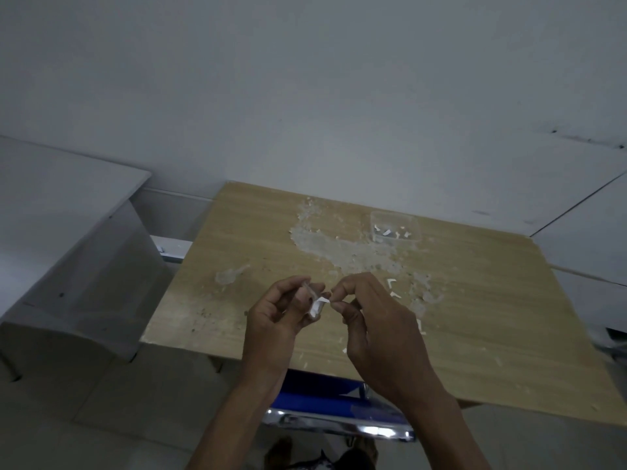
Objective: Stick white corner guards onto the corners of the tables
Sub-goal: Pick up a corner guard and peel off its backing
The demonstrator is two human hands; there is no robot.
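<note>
- the left hand (281, 308) is raised over the near part of the wooden table (258, 232), fingers curled around a small clear-and-white corner guard (315, 305), gripping it at the fingertips.
- the right hand (368, 317) is just beside it, thumb and forefinger pinched on a narrow white backing strip (325, 300) that sticks out from the corner guard toward the right.
- the two hands nearly touch at the fingertips, with the guard between them, held above the tabletop and not resting on it.
- the table's light wood-grain top has a large patch of peeled, greyish surface (325, 245) running from its far middle toward the right, with a smaller scuffed patch (230, 274) to the left.
- a clear plastic container (395, 227) sits on the far right part of the table, with a few small white pieces in it; what they are is too small to tell.
- several small white scraps (393, 288) lie on the tabletop to the right of the right hand, and more are scattered near the front edge.
- a white table (68, 198) stands to the left, apart from the wooden one.
- below the wooden table's near edge a blue chair seat (319, 390) with a shiny metal frame shows between the forearms.
- a plain pale wall (305, 79) fills the upper half of the view.
</note>
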